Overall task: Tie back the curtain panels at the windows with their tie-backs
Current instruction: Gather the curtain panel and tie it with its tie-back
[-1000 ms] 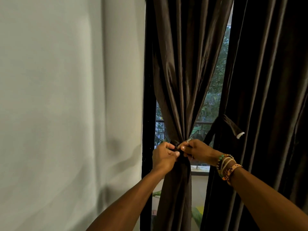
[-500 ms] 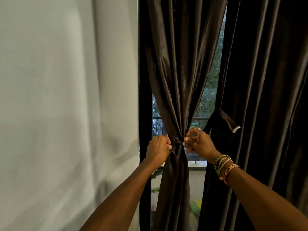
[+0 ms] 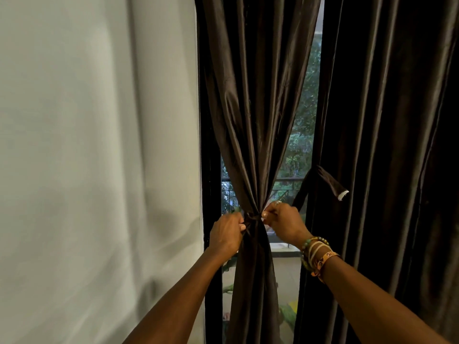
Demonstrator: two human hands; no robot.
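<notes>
Nearest me, both forearms reach out, the right wrist stacked with bracelets (image 3: 315,252). The left hand (image 3: 227,234) has its grip curled tight on one end of the tie-back (image 3: 252,217). The right hand (image 3: 283,224) pinches the other end between thumb and fingers. A second ago the two hands were bunched together at the front of the bundle. Now they have drawn apart to either side, so I'd say the knot is being pulled snug. The tie-back cinches the left curtain panel (image 3: 250,120) at its waist. Just beyond, the right curtain panel (image 3: 385,145) hangs ungathered with the loose tie-back (image 3: 327,181) dangling on it, so that one looks still to do. Behind, the window (image 3: 298,157) shows greenery.
</notes>
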